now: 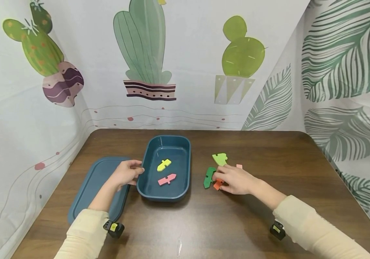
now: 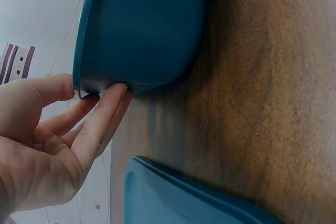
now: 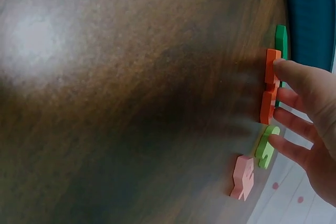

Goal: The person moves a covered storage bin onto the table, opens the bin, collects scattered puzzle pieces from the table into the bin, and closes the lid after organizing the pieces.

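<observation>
Two pieces [image 1: 166,172] lie inside the tray [image 1: 149,191].

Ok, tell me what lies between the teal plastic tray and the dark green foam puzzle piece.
Nothing: in the head view only bare brown wooden table separates the teal plastic tray from the dark green foam puzzle piece.

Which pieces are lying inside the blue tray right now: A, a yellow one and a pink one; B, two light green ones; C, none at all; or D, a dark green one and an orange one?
A: the head view shows a yellow piece and a pink piece on the floor of the tray, while the other pieces lie on the table to its right.
</observation>
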`<state>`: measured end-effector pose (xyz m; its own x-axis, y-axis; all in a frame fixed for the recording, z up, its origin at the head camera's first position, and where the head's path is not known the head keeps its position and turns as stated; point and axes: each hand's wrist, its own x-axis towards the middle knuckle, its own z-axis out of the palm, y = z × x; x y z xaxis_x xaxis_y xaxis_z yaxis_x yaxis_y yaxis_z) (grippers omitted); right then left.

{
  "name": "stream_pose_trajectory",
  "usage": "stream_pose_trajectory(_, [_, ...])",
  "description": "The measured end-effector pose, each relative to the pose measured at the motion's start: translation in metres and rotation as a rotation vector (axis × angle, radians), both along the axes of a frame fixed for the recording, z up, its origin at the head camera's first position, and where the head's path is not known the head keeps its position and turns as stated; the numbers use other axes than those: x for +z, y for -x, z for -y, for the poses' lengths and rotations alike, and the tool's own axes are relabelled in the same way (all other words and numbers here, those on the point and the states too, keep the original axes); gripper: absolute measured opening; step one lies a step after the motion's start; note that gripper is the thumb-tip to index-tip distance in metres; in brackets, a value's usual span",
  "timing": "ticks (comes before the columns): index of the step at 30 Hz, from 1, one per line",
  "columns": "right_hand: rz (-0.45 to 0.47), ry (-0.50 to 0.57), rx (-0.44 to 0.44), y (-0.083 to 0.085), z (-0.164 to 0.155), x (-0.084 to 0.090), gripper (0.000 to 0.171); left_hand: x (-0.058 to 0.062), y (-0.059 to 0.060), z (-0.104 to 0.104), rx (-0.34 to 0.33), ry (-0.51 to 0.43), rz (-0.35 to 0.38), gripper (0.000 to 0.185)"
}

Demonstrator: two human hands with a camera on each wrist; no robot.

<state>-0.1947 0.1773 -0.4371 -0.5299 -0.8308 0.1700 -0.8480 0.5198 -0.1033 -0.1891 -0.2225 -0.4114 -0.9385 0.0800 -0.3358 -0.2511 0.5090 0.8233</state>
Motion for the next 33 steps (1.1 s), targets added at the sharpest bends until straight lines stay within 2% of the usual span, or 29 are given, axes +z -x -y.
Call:
stream_pose_trajectory(7, [-0.014, -0.002, -0.001, 0.0013, 0.0001, -0.0023, 0.023, -0.0007, 0.0002, 0.0008, -0.001, -0.008, 0.0, 0.047])
stream_pose_trajectory(14, [0.013, -0.031, -0.015, 0.0013, 0.0011, -0.0046, 0.02, -0.0024, 0.0006, 0.0011, -0.004, -0.004, -0.002, 0.048])
stream_pose_trajectory(33, [-0.047, -0.028, 0.03, 0.0019, 0.0019, -0.0078, 0.025, -0.0022, 0.0, 0.0017, -0.008, -0.004, -0.004, 0.048])
